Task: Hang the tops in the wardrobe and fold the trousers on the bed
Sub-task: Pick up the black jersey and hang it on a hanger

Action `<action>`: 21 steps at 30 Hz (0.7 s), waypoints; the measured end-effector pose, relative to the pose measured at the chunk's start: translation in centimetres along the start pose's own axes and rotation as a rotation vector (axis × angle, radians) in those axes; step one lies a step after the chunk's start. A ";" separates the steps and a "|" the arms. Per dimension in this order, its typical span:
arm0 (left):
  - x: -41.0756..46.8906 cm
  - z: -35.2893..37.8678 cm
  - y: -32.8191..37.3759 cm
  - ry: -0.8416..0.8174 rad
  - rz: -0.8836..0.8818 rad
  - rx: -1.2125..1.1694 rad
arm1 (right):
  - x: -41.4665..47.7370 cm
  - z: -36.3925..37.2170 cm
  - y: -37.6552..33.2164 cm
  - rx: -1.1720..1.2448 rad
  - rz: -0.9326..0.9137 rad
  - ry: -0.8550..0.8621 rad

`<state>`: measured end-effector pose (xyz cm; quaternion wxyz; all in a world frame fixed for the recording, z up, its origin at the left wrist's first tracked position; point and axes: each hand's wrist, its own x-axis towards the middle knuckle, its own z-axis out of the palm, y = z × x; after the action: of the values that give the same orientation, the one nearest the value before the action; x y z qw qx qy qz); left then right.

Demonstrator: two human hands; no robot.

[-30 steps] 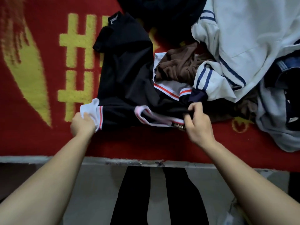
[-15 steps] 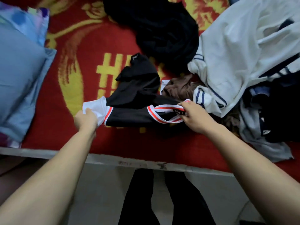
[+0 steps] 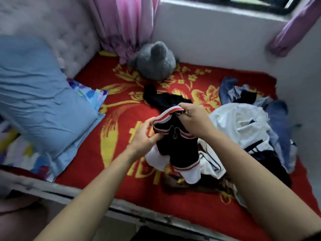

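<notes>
A black top (image 3: 177,145) with a white-and-red striped collar and white cuffs hangs above the bed, lifted off the red blanket (image 3: 121,115). My right hand (image 3: 192,117) pinches the striped collar at its far side. My left hand (image 3: 144,136) grips the collar's near side, fingers curled on the fabric. The two sleeves dangle down towards the blanket. Another black garment (image 3: 161,98) lies flat behind the held top. A heap of white, blue and dark clothes (image 3: 243,129) is piled to the right.
A blue pillow (image 3: 38,94) leans at the left against a padded headboard. A grey plush toy (image 3: 154,61) sits at the back by pink curtains (image 3: 125,23). The bed's pale front edge (image 3: 121,211) runs below my arms. A windowed wall stands behind.
The black top has gone from lying stretched on the blanket to hanging lifted by its collar. My left hand left the white cuff for the collar. My view has risen to show the whole bed.
</notes>
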<state>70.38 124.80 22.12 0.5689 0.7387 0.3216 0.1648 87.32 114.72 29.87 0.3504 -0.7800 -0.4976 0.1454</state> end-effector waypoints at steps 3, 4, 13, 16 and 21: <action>-1.2 0.2 3.2 0.096 -0.063 -0.017 | -0.3 -1.9 -2.8 -0.024 -0.082 -0.026; -1.5 -0.3 3.9 0.196 -0.061 0.032 | -0.4 -2.5 -3.3 -0.054 -0.107 -0.020; -9.6 -7.9 4.5 0.744 -0.124 0.430 | 0.0 -6.3 -0.8 -0.250 -0.160 -0.007; -15.2 -9.3 3.3 0.970 -0.187 0.426 | 0.9 -3.5 -0.9 -0.155 -0.136 -0.076; -25.9 -10.3 2.7 1.205 -0.322 0.505 | -1.4 5.7 -6.7 -0.027 -0.190 -0.276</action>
<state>45.72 114.80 30.96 0.1175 0.5710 0.7175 0.3812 78.93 117.52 30.28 0.2804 -0.7068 -0.6145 0.2103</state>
